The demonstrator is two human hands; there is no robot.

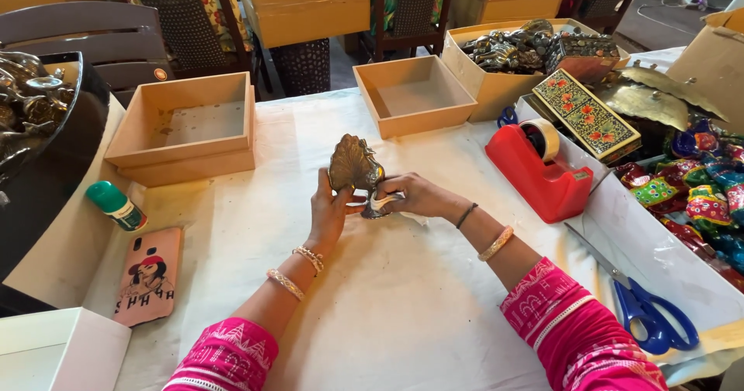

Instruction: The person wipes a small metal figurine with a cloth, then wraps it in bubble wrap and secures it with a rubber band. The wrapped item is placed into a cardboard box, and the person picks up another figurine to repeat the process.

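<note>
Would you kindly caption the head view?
Both hands, left hand and right hand, hold a leaf-shaped brass ornament.

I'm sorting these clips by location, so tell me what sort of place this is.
Probably a handicraft packing table. The left hand and right hand hold a brass ornament among open cardboard boxes, a red tape dispenser and a box of brass pieces.

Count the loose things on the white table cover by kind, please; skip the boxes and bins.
Brass leaf-shaped ornament, held by both hands: 1
Red tape dispenser: 1
Blue-handled scissors: 1
Pink phone: 1
Green-capped bottle: 1
Total: 5
</note>
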